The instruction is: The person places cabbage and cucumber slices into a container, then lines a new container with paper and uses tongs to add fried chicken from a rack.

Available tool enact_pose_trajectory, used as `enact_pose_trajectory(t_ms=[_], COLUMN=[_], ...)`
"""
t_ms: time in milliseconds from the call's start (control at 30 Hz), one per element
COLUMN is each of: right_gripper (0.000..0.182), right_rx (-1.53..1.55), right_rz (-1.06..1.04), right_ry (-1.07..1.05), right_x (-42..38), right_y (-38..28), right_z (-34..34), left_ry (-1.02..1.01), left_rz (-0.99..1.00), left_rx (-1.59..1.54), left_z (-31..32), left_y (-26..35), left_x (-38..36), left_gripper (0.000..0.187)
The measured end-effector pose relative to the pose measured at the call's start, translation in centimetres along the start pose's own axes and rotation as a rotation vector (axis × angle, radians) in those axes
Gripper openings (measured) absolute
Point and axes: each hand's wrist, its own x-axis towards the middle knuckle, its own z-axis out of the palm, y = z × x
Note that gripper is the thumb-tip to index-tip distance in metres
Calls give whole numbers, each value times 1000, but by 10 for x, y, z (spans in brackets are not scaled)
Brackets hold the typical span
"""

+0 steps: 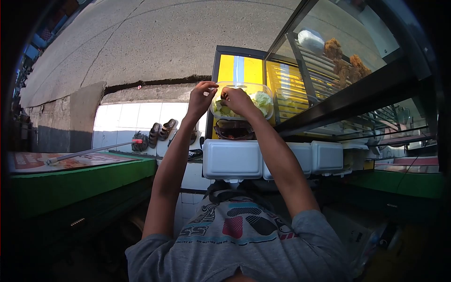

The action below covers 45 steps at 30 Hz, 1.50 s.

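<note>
A clear plastic container stands on the yellow counter in front of me. Pale green leaves that look like lettuce fill its right side, and green slices like cucumber lie at its left. My right hand reaches over the rim, its fingers curled down among the greens; whatever they pinch is hidden. Beside the container's left edge, my left hand is raised with bent fingers, thumb and fingertips close together. Anything between them is too small to make out. A dark, glossy object sits just nearer to me than the container.
White foam boxes line the counter's near edge. At the right, a glass display case holds fried chicken and a white bundle on a rack. Sandals and a mop are on the tiles at the left.
</note>
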Motion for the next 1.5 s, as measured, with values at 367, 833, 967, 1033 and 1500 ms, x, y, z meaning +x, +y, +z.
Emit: enact_pose_trajectory(t_ms=[367,833,967,1033,1500], right_gripper=[19,16,21,21,18], right_rx=[349,1096,1219,1216,1220], right_rz=[45,69,169,216,734], right_ry=[494,397,350,339,492], right_x=[-44,-281,-354,-382,-587], right_y=[-20,-50,-14,6,231], right_z=[-19,2,17,19,106], left_ry=[-47,-526,-720,-793,-1072], left_rz=[18,-255,-419,-445,-786], left_rx=[38,-421,-578,-638,-490], left_z=[-1,-4,39,67,344], left_y=[47,185,203,204,159], left_x=[-28,-162,-203,-215,-350], left_gripper=[25,31,30,30,29])
